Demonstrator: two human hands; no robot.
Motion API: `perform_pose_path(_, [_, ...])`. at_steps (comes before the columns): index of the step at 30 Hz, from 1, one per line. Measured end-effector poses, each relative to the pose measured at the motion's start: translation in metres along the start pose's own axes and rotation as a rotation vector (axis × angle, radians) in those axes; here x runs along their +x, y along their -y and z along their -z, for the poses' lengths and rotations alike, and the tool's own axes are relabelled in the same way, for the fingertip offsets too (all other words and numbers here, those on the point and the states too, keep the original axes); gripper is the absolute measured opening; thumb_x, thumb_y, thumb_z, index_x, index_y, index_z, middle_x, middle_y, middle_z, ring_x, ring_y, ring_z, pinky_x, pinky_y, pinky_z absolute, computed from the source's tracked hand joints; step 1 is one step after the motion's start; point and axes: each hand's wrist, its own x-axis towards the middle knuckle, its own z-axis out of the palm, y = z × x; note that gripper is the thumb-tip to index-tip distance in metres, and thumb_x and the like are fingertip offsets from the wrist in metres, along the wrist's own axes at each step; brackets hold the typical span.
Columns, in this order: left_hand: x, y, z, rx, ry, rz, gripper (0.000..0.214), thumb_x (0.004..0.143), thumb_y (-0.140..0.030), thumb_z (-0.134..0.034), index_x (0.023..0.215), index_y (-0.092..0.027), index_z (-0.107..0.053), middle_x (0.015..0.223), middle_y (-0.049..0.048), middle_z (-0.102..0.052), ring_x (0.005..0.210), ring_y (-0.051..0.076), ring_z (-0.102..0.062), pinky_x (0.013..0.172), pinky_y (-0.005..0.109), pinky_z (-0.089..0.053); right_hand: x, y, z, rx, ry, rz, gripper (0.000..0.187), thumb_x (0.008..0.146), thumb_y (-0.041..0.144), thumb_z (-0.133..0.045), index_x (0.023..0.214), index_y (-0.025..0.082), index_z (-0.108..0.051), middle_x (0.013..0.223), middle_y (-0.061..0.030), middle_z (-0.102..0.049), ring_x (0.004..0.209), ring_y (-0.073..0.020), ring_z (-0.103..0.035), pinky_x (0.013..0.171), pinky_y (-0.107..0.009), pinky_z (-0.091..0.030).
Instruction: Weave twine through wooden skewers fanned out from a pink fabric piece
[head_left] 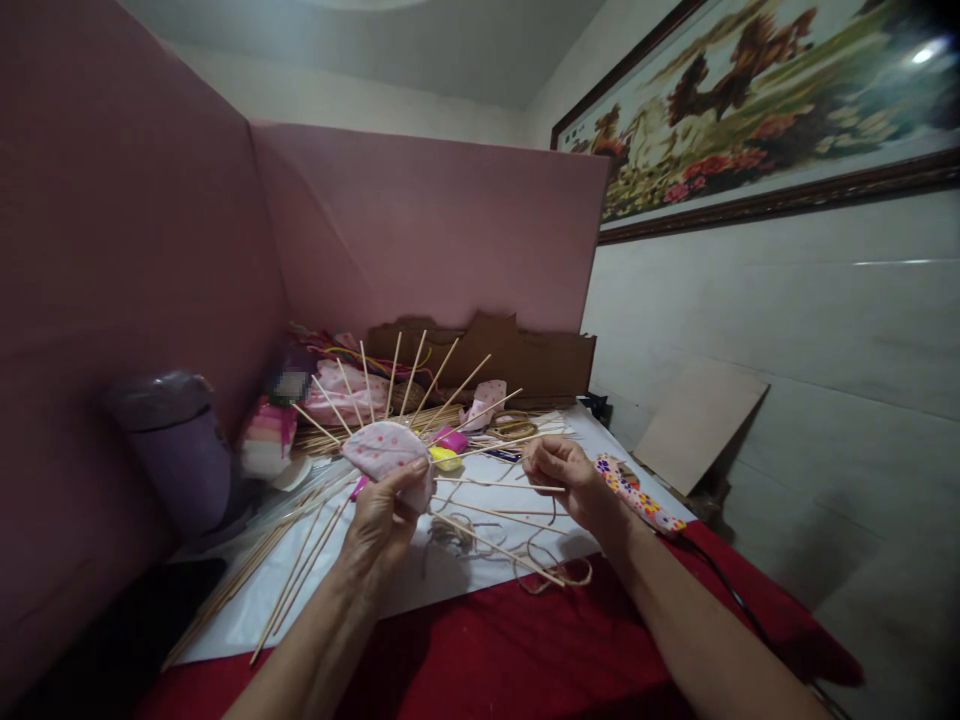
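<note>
My left hand (386, 515) grips a round disc covered in pale pink dotted fabric (386, 452), thumb on the face turned to me. Thin wooden sticks (469, 378) fan out from the disc's edge, up and to the right. Beside the right-hand sticks, my right hand (559, 470) is closed in a pinch. A strand of brown twine (553, 512) hangs just below those fingers and seems to run up into them; the grip itself is partly hidden. More twine (577, 575) lies in loose loops on the white sheet (409, 590) under the sticks.
Loose sticks (247, 565) lie at the left. Behind are pink dotted cloth (337, 390), a yellow packet (445, 459) and a magenta item (451, 440). A lilac bin (180, 460) stands left, cardboard (547, 365) at the back. A flower-patterned item (637, 495) lies right, on red cloth (510, 655).
</note>
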Motion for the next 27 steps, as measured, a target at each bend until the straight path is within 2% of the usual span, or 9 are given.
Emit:
perform_pose_path(3, [0.001, -0.003, 0.0, -0.015, -0.041, 0.016, 0.018, 0.066, 0.008, -0.055, 0.067, -0.009, -0.059, 0.06, 0.0021, -0.064, 0.051, 0.009, -0.06, 0.047, 0.016, -0.051, -0.004, 0.015, 0.005, -0.181, 0.037, 0.005, 0.034, 0.07, 0.045, -0.065, 0.062, 0.016, -0.048, 0.056, 0.0049, -0.036, 0.046, -0.0058, -0.024, 0.042, -0.021, -0.014])
perform_pose_path(7, [0.002, -0.004, 0.001, 0.02, -0.031, 0.003, 0.016, 0.065, 0.007, -0.057, 0.067, -0.008, -0.06, 0.062, 0.0036, -0.065, 0.053, 0.011, -0.062, 0.048, 0.017, -0.051, -0.012, 0.048, 0.007, -0.474, 0.116, -0.009, 0.028, 0.072, 0.04, -0.065, 0.067, 0.015, -0.054, 0.058, 0.0032, -0.041, 0.053, -0.0077, -0.033, 0.047, -0.022, -0.024])
perform_pose_path(13, [0.004, 0.0, 0.002, 0.099, 0.031, -0.013, 0.017, 0.061, 0.007, -0.061, 0.07, -0.008, -0.061, 0.061, 0.0032, -0.065, 0.05, 0.012, -0.06, 0.046, 0.019, -0.05, -0.012, 0.089, 0.007, -0.672, 0.057, 0.042, 0.023, 0.072, 0.037, -0.065, 0.068, 0.016, -0.056, 0.061, 0.0018, -0.047, 0.055, -0.0094, -0.039, 0.05, -0.023, -0.029])
perform_pose_path(17, [0.004, 0.002, 0.003, 0.113, 0.016, 0.035, 0.015, 0.061, 0.006, -0.062, 0.069, -0.008, -0.06, 0.058, 0.0022, -0.065, 0.048, 0.011, -0.059, 0.045, 0.019, -0.049, -0.009, 0.098, 0.007, -0.737, 0.021, 0.082, 0.02, 0.071, 0.034, -0.066, 0.067, 0.015, -0.058, 0.062, 0.001, -0.05, 0.056, -0.0095, -0.042, 0.051, -0.023, -0.031])
perform_pose_path(22, [0.004, -0.001, 0.003, 0.083, 0.003, 0.054, 0.015, 0.062, 0.006, -0.059, 0.068, -0.008, -0.061, 0.058, 0.0027, -0.065, 0.047, 0.011, -0.059, 0.043, 0.018, -0.048, -0.014, 0.097, 0.014, -0.858, 0.085, 0.072, 0.015, 0.072, 0.031, -0.065, 0.069, 0.016, -0.064, 0.064, -0.0014, -0.058, 0.06, -0.0119, -0.05, 0.055, -0.025, -0.037])
perform_pose_path(24, [0.004, -0.002, 0.003, 0.068, 0.0, 0.064, 0.015, 0.063, 0.006, -0.059, 0.069, -0.008, -0.061, 0.059, 0.0031, -0.066, 0.048, 0.011, -0.06, 0.043, 0.017, -0.048, -0.018, 0.096, 0.017, -0.96, 0.134, 0.047, 0.014, 0.072, 0.029, -0.064, 0.067, 0.016, -0.066, 0.063, -0.002, -0.06, 0.059, -0.0125, -0.051, 0.055, -0.025, -0.037])
perform_pose_path(27, [0.005, -0.003, 0.003, 0.057, -0.013, 0.067, 0.015, 0.064, 0.006, -0.057, 0.068, -0.009, -0.061, 0.059, 0.0033, -0.066, 0.048, 0.011, -0.06, 0.044, 0.018, -0.049, -0.026, 0.097, 0.016, -1.024, 0.297, -0.063, 0.014, 0.072, 0.028, -0.065, 0.066, 0.016, -0.068, 0.059, -0.0016, -0.059, 0.056, -0.0119, -0.05, 0.052, -0.024, -0.036])
